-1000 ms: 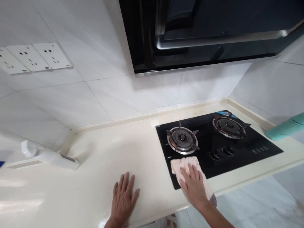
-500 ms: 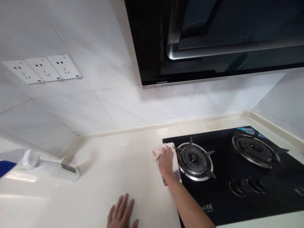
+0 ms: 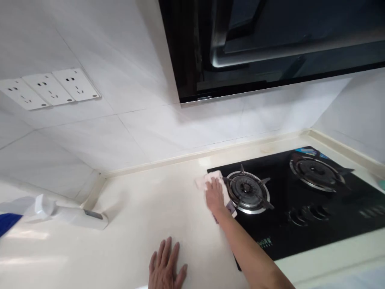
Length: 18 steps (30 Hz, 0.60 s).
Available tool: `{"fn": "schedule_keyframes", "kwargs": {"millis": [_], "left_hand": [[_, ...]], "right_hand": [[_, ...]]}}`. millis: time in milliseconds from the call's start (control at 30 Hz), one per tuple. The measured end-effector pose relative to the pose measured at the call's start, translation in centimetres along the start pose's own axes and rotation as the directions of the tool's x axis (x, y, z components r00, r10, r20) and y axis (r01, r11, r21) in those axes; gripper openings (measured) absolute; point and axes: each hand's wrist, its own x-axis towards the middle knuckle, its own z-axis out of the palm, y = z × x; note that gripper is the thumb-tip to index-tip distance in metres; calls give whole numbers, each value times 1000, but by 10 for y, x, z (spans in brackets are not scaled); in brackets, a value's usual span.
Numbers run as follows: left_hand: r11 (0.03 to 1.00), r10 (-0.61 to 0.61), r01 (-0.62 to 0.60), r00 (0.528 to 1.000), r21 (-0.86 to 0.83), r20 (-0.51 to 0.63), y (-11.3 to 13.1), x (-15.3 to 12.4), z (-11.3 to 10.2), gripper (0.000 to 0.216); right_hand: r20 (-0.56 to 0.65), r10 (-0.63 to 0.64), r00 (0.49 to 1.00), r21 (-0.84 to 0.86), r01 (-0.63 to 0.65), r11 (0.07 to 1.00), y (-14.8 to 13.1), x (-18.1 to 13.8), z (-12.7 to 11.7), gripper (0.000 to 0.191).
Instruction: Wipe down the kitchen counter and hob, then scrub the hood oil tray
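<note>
My right hand [image 3: 214, 196] presses a pale pink cloth [image 3: 221, 178] down at the left edge of the black glass gas hob [image 3: 281, 192], with its fingers bent over the fabric. A purple patch shows on the cloth's lower end. Right beside the cloth is the left burner [image 3: 246, 192] with its metal pan supports. My left hand [image 3: 165, 267] lies flat on the cream countertop [image 3: 135, 216], fingers spread, holding nothing.
A second burner [image 3: 317, 173] and control knobs [image 3: 308, 214] sit on the hob. Above hangs a black range hood [image 3: 270, 80]. On the left lies a white handheld device [image 3: 75, 216] near something blue [image 3: 9, 222]. Wall sockets [image 3: 49, 88] are at upper left.
The view has shifted a little. My right hand and the cloth remain by the hob's left edge, the cloth slightly shifted. My left hand appears farther right and more of it shows.
</note>
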Motion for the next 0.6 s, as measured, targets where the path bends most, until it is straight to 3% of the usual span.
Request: {"fn": "schedule_keyframes", "kwargs": {"millis": [133, 200, 267, 433, 600], "left_hand": [[998, -49, 51, 997, -33, 64, 4, 8, -9, 58], [997, -60, 64, 995, -53, 81, 7, 11, -13, 59], [995, -63, 70, 993, -72, 98, 11, 14, -17, 60], [992, -68, 80, 989, -96, 129, 14, 15, -20, 65], [995, -83, 90, 988, -51, 126, 14, 12, -18, 67]], "right_hand": [[24, -211, 977, 43, 209, 977, 23, -121, -21, 52], [7, -211, 977, 61, 210, 976, 49, -166, -39, 54], [-59, -128, 990, 64, 132, 989, 84, -193, -61, 50], [-265, 166, 950, 21, -166, 986, 167, -199, -112, 40], [-369, 373, 851, 94, -365, 926, 194, -174, -129, 43]]}}
